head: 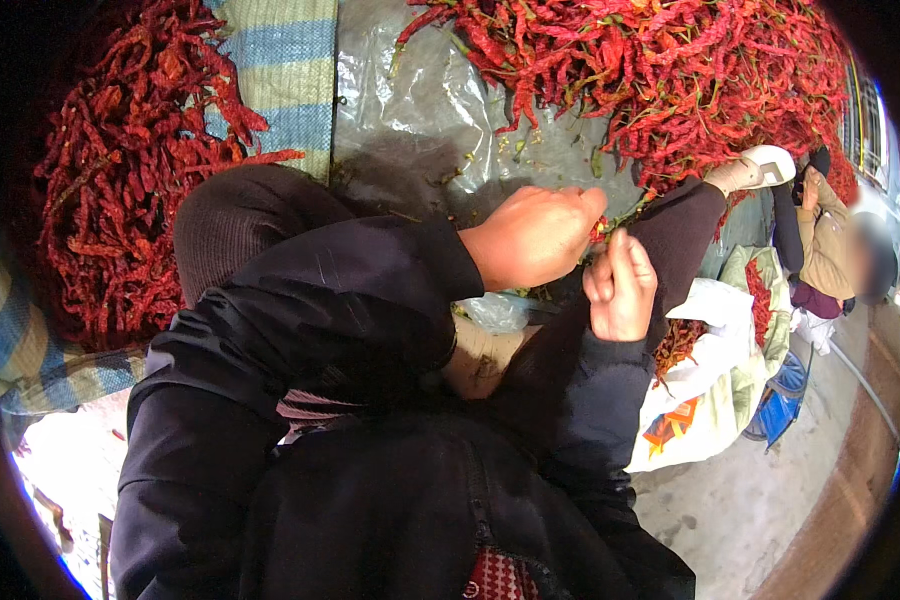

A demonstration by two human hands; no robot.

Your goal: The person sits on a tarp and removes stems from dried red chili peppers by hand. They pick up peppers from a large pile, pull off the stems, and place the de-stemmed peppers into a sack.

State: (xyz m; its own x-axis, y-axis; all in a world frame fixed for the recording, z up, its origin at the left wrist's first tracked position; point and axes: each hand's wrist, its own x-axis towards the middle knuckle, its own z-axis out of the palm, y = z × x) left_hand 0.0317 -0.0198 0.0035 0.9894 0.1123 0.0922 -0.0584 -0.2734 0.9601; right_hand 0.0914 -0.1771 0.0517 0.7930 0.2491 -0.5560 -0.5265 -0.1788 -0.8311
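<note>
My left hand [532, 236] is curled into a fist in front of my lap. A bit of red chili pepper [598, 228] shows at its fingertips. Close on the right, my right hand [622, 289] has its fingers bent and drawn together, slightly blurred. Green stems [630, 214] show just above its fingertips, but whether it pinches one is unclear. A large heap of red chili peppers with green stems [675, 82] spreads beyond my hands. Another heap of darker red chili peppers [120, 202] lies to my left on a striped woven plastic sheet [289, 60].
Grey plastic sheeting [412, 90] covers the ground ahead, with loose stem scraps. My crossed legs [262, 217] flank the hands. White woven sacks [709, 420] with dried chilies stand at right, beside a blue object [784, 397]. Another person [825, 247] sits at far right.
</note>
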